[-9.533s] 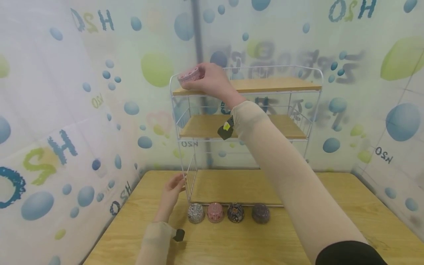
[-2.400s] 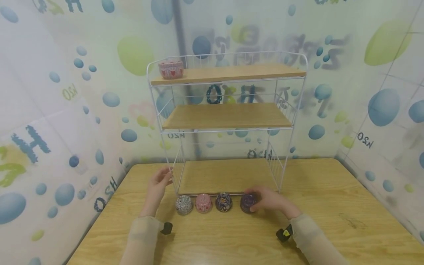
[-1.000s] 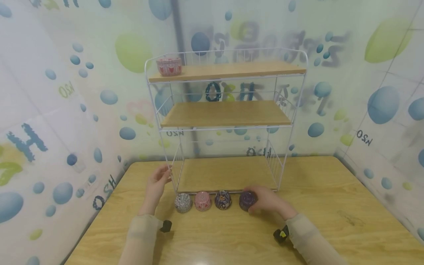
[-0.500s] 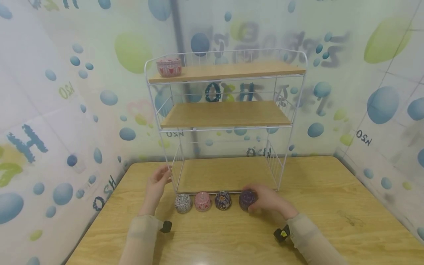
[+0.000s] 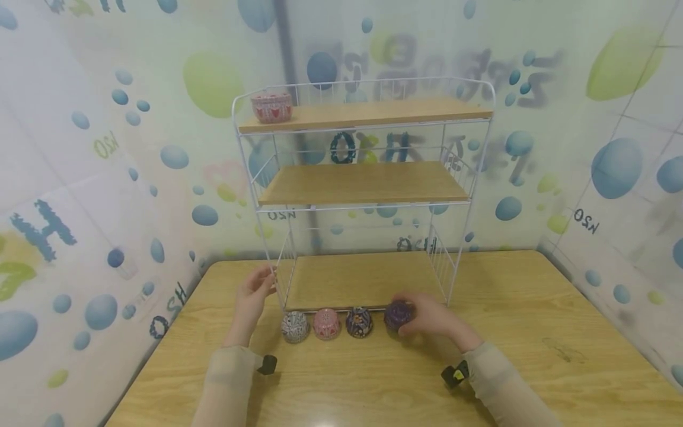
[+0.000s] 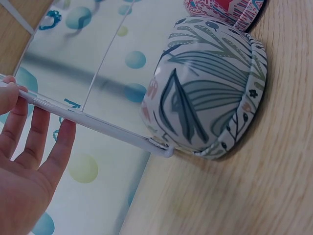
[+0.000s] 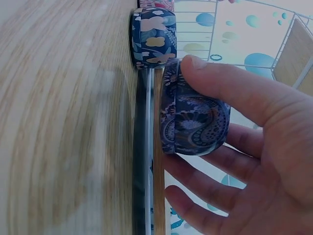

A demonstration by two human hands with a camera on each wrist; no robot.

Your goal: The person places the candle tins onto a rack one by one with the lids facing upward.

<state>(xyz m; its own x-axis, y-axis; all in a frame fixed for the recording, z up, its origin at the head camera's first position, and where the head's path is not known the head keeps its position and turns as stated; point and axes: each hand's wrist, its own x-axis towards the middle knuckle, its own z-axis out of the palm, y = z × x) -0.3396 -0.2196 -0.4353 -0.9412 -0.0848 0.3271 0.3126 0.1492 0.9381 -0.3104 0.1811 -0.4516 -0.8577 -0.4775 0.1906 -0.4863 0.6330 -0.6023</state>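
Note:
My right hand (image 5: 431,315) grips a small purple paisley tin (image 7: 195,115) between thumb and fingers. In the right wrist view its banded rim faces the table and stands off the surface, close to the rack's front edge. My left hand (image 5: 253,298) holds the front left post (image 6: 105,126) of a white wire rack, thumb on one side and fingers on the other. Left of the purple tin stand a dark floral tin (image 5: 360,323), a pink tin (image 5: 326,324) and a white leaf-patterned tin (image 6: 205,83), rounded ends up. Another pink tin (image 5: 272,108) with hearts sits at the top shelf's left end.
The rack has three wooden tiers: a top shelf (image 5: 384,112), a middle shelf (image 5: 368,184) and a bottom shelf (image 5: 368,279). It stands on a wooden table (image 5: 341,379). A patterned wall covering (image 5: 533,148) surrounds the table at the back and sides.
Earlier my right hand set the pink heart tin on the top shelf, then came down to the purple tin. In the last half second the purple tin has risen slightly. My left hand stays at the post.

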